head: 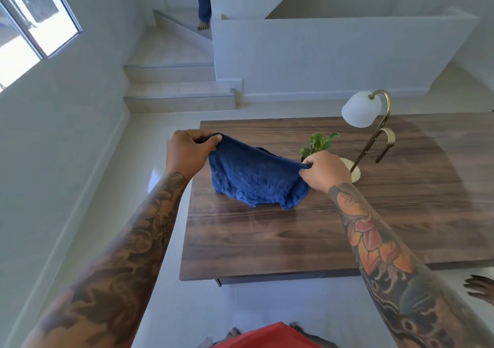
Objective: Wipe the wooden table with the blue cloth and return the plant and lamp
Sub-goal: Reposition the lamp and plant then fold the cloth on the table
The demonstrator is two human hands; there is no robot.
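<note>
Both hands hold the cloth [256,179] spread above the table [320,230]: left hand [187,151] grips one corner, right hand [324,171] pinches the other (lower edge hangs near the wood). Plant [318,143] and lamp [366,123] stand behind it on the table.

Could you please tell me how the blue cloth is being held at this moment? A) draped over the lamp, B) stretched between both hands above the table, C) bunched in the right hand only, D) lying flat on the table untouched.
B: the left hand and the right hand each pinch an end of the blue cloth, which sags between them over the wooden table.
</note>
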